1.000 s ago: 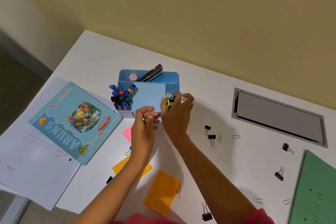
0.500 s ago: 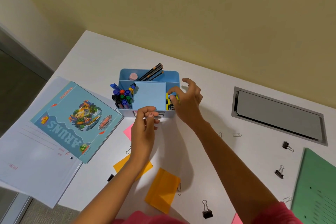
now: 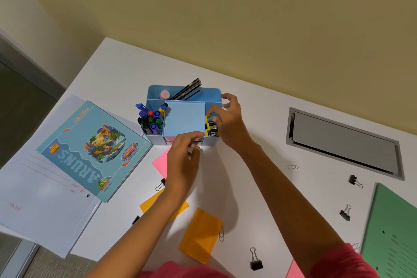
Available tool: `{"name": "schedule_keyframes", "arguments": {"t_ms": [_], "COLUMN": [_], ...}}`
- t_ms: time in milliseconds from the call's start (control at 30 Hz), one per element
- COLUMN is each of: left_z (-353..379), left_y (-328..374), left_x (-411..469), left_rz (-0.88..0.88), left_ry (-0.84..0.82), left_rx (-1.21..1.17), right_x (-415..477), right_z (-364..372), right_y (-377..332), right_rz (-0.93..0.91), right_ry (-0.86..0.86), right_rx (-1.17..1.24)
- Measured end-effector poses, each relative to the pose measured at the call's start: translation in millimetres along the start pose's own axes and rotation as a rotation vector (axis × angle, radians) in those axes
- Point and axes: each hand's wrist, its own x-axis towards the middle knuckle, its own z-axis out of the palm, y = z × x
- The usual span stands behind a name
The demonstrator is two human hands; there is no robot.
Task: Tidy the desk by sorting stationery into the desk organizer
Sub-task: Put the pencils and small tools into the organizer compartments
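The blue desk organizer (image 3: 213, 95) stands mid-desk with pencils (image 3: 188, 90), pens (image 3: 150, 119), a blue note pad (image 3: 185, 119) and yellow and black binder clips (image 3: 211, 129) in its right compartment. My right hand (image 3: 229, 121) hovers over that compartment, fingers loosely curled, thumb and forefinger just above the clips and holding nothing I can see. My left hand (image 3: 181, 160) pinches the small drawer at the organizer's front; its fingertips hide the pull.
Loose on the desk are a pink note (image 3: 160, 162), two orange notes (image 3: 200, 235), several black binder clips (image 3: 256, 260) and paper clips (image 3: 293, 167). A notebook (image 3: 90, 151) on white papers (image 3: 33, 198) lies left. A green folder (image 3: 394, 232) and cable hatch (image 3: 343, 142) are right.
My right hand carried yellow and black binder clips to the right compartment and let them go; they now lie inside. My left hand stayed at the drawer.
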Motion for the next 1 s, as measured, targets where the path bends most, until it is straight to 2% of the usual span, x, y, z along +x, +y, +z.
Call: {"name": "schedule_keyframes", "arguments": {"t_ms": [200,333,433,500,633,767,900,1000], "left_z": [12.6,23.7,34.9,38.3,38.6,37.6,36.3,34.2], "left_y": [5.1,6.0,8.6,11.1,10.4,10.3,11.8,15.4], "left_x": [12.3,25.8,35.3,43.4,58.3,61.7,65.6,72.8], "left_rz": [0.108,-0.001,-0.047,-0.103,-0.144,-0.137,-0.138,-0.153], "left_ry": [0.048,0.064,0.084,0.093,0.064,0.067,0.060,0.061], "left_rx": [0.229,0.278,0.519,0.592,0.610,0.583,0.561,0.574], "right_x": [-5.6,-6.3,-7.4,-7.3,-5.8,-3.4,4.4,8.4], "right_z": [-1.5,-6.4,-10.0,-12.3,-12.1,-9.2,-7.7,-9.1], "right_y": [6.4,2.7,2.1,1.0,-2.9,-3.1,-2.2,-1.4], "right_rz": [-0.008,0.049,0.002,-0.003,0.026,0.148,0.281,0.308], "right_ry": [-0.020,0.008,-0.012,-0.018,-0.026,-0.059,-0.148,-0.199], "right_rx": [0.024,0.082,0.080,0.080,0.064,0.128,0.174,0.156]}}
